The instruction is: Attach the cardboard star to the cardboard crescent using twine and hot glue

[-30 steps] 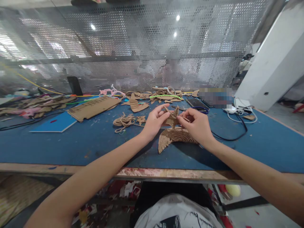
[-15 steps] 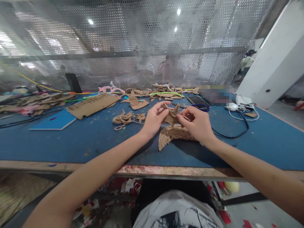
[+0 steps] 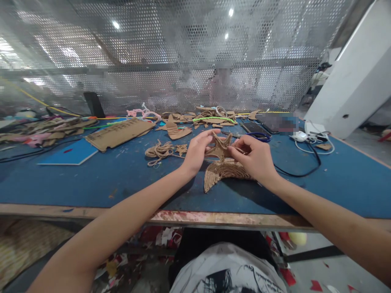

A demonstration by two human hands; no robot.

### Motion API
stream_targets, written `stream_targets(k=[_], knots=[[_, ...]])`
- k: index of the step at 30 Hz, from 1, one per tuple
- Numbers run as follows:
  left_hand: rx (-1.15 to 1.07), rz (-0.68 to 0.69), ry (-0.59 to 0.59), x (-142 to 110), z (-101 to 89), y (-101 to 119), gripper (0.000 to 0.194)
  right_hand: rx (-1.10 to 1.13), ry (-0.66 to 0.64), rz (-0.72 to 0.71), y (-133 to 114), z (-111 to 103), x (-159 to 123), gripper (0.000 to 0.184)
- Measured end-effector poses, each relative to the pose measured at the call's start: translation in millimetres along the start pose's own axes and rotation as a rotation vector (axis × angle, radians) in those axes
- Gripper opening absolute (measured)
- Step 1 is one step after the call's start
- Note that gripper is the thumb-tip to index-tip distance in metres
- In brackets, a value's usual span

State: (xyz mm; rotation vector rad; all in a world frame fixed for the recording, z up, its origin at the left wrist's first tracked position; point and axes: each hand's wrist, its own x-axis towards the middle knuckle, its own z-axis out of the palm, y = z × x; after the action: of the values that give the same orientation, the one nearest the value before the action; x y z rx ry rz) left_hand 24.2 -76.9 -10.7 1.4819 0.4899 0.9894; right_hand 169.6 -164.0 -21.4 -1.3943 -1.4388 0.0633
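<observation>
A small brown cardboard star [image 3: 224, 147] with twine along its edges is held up between my two hands. My left hand [image 3: 197, 151] has its fingers closed at the star's left side, with the fingertips partly hidden. From the other side, my right hand [image 3: 255, 156] pinches the star's right edge with thumb and forefinger. A thin strand crosses near those fingers. Just below lies a crescent [image 3: 218, 173] covered in rows of twine, its right end hidden by my right hand. Left of my hands rest a coil of twine [image 3: 159, 151] and a smaller star [image 3: 181, 150].
Cardboard scraps [image 3: 177, 129] pile along the table's back beside a perforated metal screen [image 3: 171, 53]. A cardboard sheet [image 3: 120, 132] and a blue board [image 3: 71, 154] lie left. Blue-handled scissors [image 3: 259, 137], a phone [image 3: 255, 129] and a black cable [image 3: 301, 175] lie right.
My left thumb and fingers have shifted left off the star's front, so more of its face shows. My right hand stays pinched at the star's right edge.
</observation>
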Motion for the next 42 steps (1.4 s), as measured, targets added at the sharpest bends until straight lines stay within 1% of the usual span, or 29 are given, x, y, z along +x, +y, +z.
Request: stream_targets(k=[4, 8, 11, 14, 19, 25, 30, 34, 39, 42], knots=[[-0.072, -0.041, -0.037, 2.8, -4.2, 2.3, 0.032, 0.085, 0.022, 0.093, 2.6, -1.8, 4.7, 0.025], [-0.094, -0.069, -0.066, 3.9, -8.6, 6.6, 0.029, 0.325, -0.012, 0.27, 4.6, -5.3, 10.0, 0.03], [-0.078, -0.043, -0.097, 3.9, -11.0, 7.7, 0.028, 0.493, -0.021, 0.378, 4.8, -7.0, 12.6, 0.034], [-0.064, 0.011, -0.121, 3.7, -12.2, 6.3, 0.03, 0.548, 0.0, 0.412, 4.0, -7.5, 13.4, 0.035], [-0.033, 0.061, -0.101, 1.9, -10.7, 5.4, 0.03, 0.523, -0.008, 0.363, 3.5, -7.4, 12.1, 0.033], [-0.071, 0.064, -0.076, -0.3, -6.5, 8.3, 0.024, 0.41, 0.009, 0.267, 0.3, -9.0, 10.3, 0.029], [-0.088, 0.06, -0.087, 1.2, -7.4, 6.3, 0.018, 0.328, 0.02, 0.253, -4.5, -10.4, 8.7, 0.027], [-0.112, 0.022, -0.065, 1.9, -7.4, 5.2, 0.016, 0.289, 0.021, 0.204, -4.3, -10.2, 6.9, 0.027], [-0.228, -0.102, -0.047, 0.5, -3.6, 7.9, 0.023, 0.17, 0.118, 0.079, -3.3, -8.7, 4.9, 0.027], [-0.285, -0.115, -0.048, -1.9, -1.2, 10.1, 0.026, 0.098, 0.155, 0.029, -2.3, -7.3, 3.4, 0.025]])
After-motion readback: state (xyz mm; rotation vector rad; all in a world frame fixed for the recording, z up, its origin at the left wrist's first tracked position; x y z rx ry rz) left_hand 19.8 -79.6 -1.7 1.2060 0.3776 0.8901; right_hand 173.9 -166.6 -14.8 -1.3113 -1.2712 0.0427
